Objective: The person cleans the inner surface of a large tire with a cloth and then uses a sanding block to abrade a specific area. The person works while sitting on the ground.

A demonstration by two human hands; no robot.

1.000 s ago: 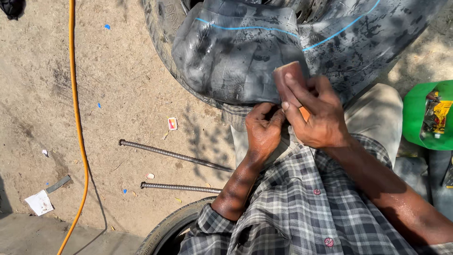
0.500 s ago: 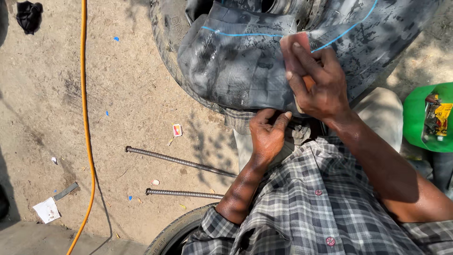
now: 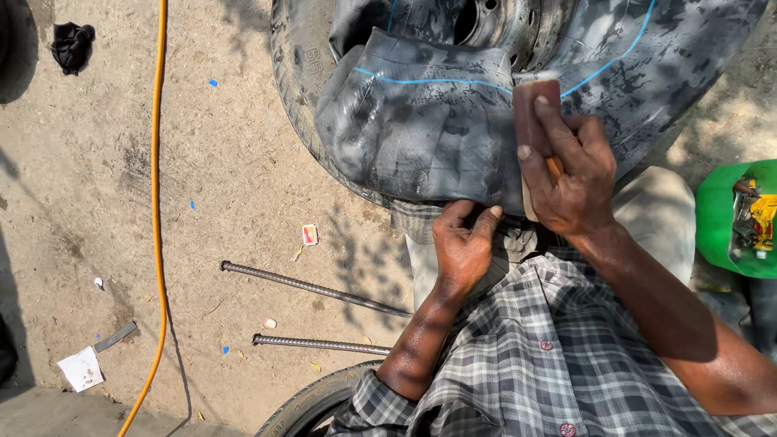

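Note:
A black rubber inner tube [image 3: 421,129] with a thin blue line is draped over my knee, in front of a large tyre [image 3: 295,89] on its wheel. My right hand [image 3: 571,174] presses a flat reddish-brown pad [image 3: 536,117] against the tube's surface, fingers stretched over it. My left hand [image 3: 463,243] grips the lower edge of the tube by my lap, fingers curled on the rubber.
Two ribbed steel rods [image 3: 312,287] lie on the dirt ground at the left. An orange hose [image 3: 158,202] runs down the left side. A green container [image 3: 732,218] with small items sits at the right. A second tyre's edge [image 3: 312,400] shows below, a black rag [image 3: 71,44] top left.
My right hand with the pad has slid up the tube, away from my lap. My left hand has stayed on the tube's lower edge.

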